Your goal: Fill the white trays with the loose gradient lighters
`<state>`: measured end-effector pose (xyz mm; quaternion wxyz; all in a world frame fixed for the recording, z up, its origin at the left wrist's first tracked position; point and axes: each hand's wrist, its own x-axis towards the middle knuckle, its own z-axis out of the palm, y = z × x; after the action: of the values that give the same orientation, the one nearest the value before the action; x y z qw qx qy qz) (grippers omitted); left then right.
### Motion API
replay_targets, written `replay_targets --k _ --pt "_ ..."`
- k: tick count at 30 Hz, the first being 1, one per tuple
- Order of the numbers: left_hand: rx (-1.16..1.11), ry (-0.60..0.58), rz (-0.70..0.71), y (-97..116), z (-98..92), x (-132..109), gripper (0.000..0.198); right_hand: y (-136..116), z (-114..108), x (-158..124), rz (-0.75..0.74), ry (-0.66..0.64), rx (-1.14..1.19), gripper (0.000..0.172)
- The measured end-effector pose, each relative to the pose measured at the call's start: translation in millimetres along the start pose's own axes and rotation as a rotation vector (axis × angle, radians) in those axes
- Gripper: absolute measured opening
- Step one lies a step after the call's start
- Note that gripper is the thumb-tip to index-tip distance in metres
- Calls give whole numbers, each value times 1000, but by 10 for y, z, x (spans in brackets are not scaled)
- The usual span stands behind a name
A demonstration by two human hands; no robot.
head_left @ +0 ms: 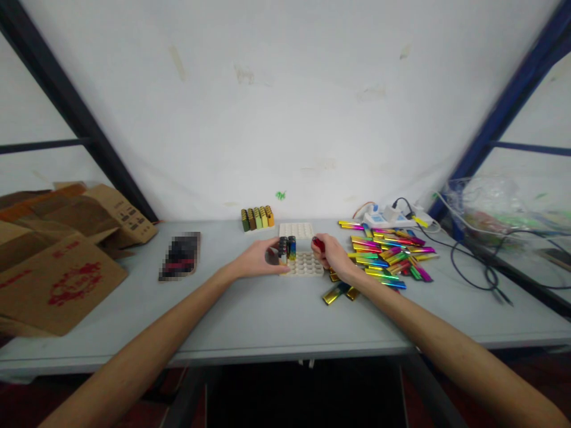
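Note:
A white tray with round holes [307, 266] lies on the grey table at mid-distance. A few coloured lighters [287, 247] stand upright in its left end. My left hand [261, 259] rests against the tray's left side, fingers curled beside those lighters. My right hand [332, 255] is closed round a red lighter [318, 243] at the tray's right edge. A heap of shiny rainbow-coloured lighters [388, 255] lies just right of my right hand.
A second white tray [296, 229] lies behind the first. A row of green and orange lighters [257, 218] stands near the wall. Cardboard boxes [57, 255] lie at left, a power strip [392, 215] with cables and a plastic bag [491, 208] at right.

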<state>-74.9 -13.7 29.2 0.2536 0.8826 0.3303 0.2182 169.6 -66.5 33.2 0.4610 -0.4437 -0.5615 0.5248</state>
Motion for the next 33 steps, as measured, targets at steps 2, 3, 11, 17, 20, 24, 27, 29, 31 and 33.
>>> replay_targets --k 2,3,11,17,20,24,27,29,31,33 --pt "3 1 2 0 -1 2 66 -22 -2 -14 6 -10 3 33" --pt "1 3 2 2 -2 3 66 -32 -5 -19 7 -15 7 32" --pt "-28 6 -1 25 -2 4 67 -42 -29 -13 -23 6 36 40" --pt "-35 7 6 4 3 3 67 -11 -12 -21 -110 -33 44 53" --pt "-26 8 17 -2 5 7 66 -7 -8 -15 -195 4 -82 52" --pt "-16 9 4 3 4 8 67 10 -23 8 -338 80 -321 43" --pt "-24 7 16 8 1 6 64 52 -38 29 -339 38 -324 41" --pt "-31 7 21 6 2 6 64 80 -44 37 -329 10 -299 41" --pt "-28 11 17 -1 3 5 65 88 -46 28 -346 17 -327 40" --pt "-29 15 18 -9 6 5 65 70 -38 0 -384 25 -427 38"
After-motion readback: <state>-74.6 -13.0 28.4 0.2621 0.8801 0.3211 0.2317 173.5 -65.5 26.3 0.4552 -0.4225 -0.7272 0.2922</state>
